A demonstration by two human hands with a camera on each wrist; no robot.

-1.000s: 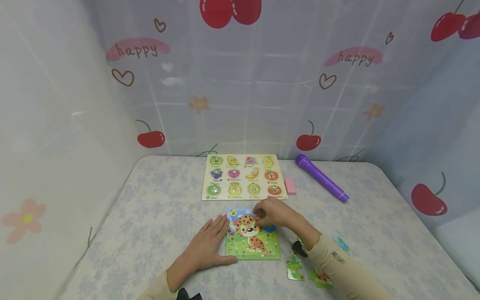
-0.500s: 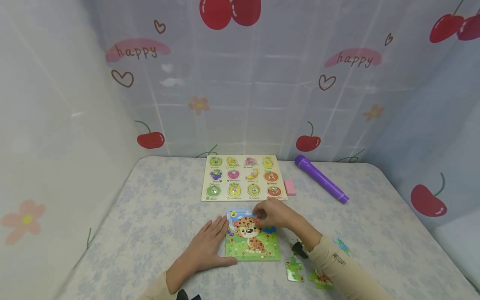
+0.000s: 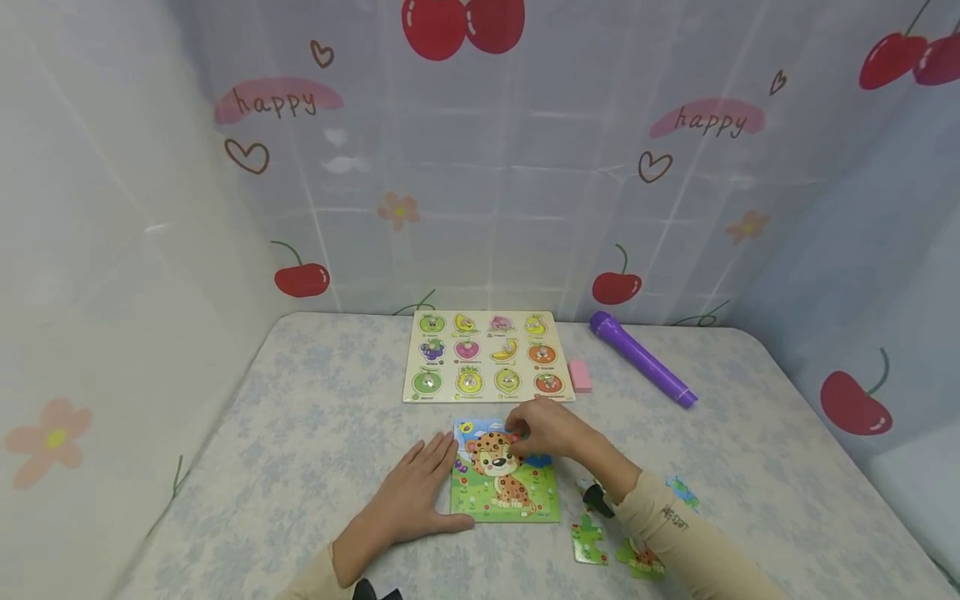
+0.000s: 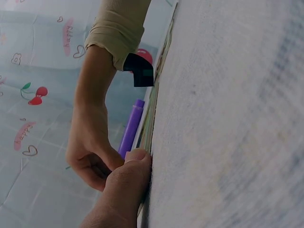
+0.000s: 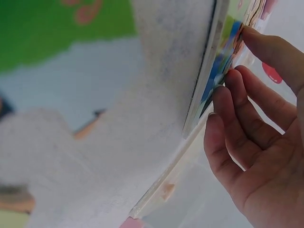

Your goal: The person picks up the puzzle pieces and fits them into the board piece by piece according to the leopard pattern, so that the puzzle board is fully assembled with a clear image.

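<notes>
A square leopard jigsaw puzzle (image 3: 504, 492) lies on the table between the hands. My left hand (image 3: 415, 492) rests flat along its left side, fingers straight and thumb at the bottom left corner. My right hand (image 3: 551, 425) bends over the upper right part, beside the leopard's ear. In the right wrist view, my right thumb and fingertips (image 5: 245, 31) pinch a puzzle piece down at the board's surface; most of that piece is hidden. Loose puzzle pieces (image 3: 588, 542) lie right of the board, partly covered by the right forearm.
Behind the puzzle lies a fruit peg board (image 3: 487, 367), with a pink block (image 3: 580, 376) against its right side. A purple toy microphone (image 3: 645, 360) lies at the back right. Another loose piece (image 3: 682, 492) is beyond the right sleeve. A printed curtain (image 3: 487, 208) surrounds the table.
Both hands stay in place on the puzzle; the right fingers shift only very slightly at its upper right. The loose pieces have not moved.
</notes>
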